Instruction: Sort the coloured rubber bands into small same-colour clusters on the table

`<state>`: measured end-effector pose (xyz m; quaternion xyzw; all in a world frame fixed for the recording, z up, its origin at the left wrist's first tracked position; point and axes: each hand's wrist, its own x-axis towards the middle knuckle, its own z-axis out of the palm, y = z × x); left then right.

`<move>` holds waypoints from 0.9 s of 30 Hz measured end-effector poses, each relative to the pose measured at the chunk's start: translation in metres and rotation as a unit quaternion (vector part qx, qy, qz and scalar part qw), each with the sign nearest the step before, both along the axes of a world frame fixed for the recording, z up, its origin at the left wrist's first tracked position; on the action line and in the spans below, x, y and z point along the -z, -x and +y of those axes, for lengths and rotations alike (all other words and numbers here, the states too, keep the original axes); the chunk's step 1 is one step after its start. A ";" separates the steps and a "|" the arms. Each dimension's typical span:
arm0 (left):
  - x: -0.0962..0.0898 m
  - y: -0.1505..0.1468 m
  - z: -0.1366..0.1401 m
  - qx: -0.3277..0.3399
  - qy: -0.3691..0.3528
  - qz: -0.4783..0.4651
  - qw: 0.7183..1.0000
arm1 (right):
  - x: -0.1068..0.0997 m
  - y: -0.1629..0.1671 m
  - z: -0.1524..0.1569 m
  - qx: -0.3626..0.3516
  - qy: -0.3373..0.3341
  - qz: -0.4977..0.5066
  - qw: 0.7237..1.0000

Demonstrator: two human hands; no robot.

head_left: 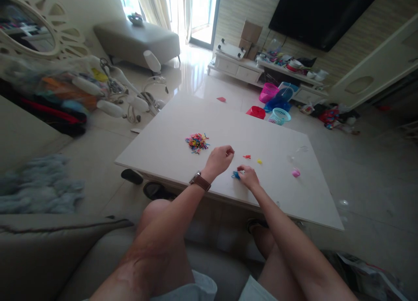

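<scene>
My left hand [221, 158], with a brown-strapped watch [200, 180] on its wrist, hovers over the white table [271, 144] with its fingers curled together. Whatever they pinch, if anything, is too small to make out. Close to its right, my right hand [249, 177] has its fingertips closed at a small bunch of blue loops [235, 175] on the tabletop. Left of my hands lies a heap of small multicoloured loops and strips [197, 142]. Beyond my right hand are a little orange-red bunch [247, 156] and a small yellow one [259, 161].
A pink item [295, 172] and a clear plastic piece [302, 149] lie on the table's right part. A red piece [221, 99] is at the far edge. Past the table stand a red basket [256, 112] and a light blue basket [280, 115]. A white lamp [130, 92] stands at left.
</scene>
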<state>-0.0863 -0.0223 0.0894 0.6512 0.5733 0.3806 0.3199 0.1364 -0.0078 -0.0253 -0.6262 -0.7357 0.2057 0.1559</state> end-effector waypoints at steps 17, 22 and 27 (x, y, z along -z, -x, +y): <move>0.030 0.061 0.030 -0.051 0.144 0.177 0.972 | -0.063 -0.002 -0.036 -0.015 -0.079 0.071 0.994; 0.047 0.115 0.050 -0.091 0.188 0.333 0.919 | -0.080 -0.002 -0.030 -0.021 -0.100 0.109 0.989; 0.069 0.120 0.051 -0.027 0.244 0.427 0.870 | -0.087 -0.019 -0.025 -0.011 -0.119 0.124 0.985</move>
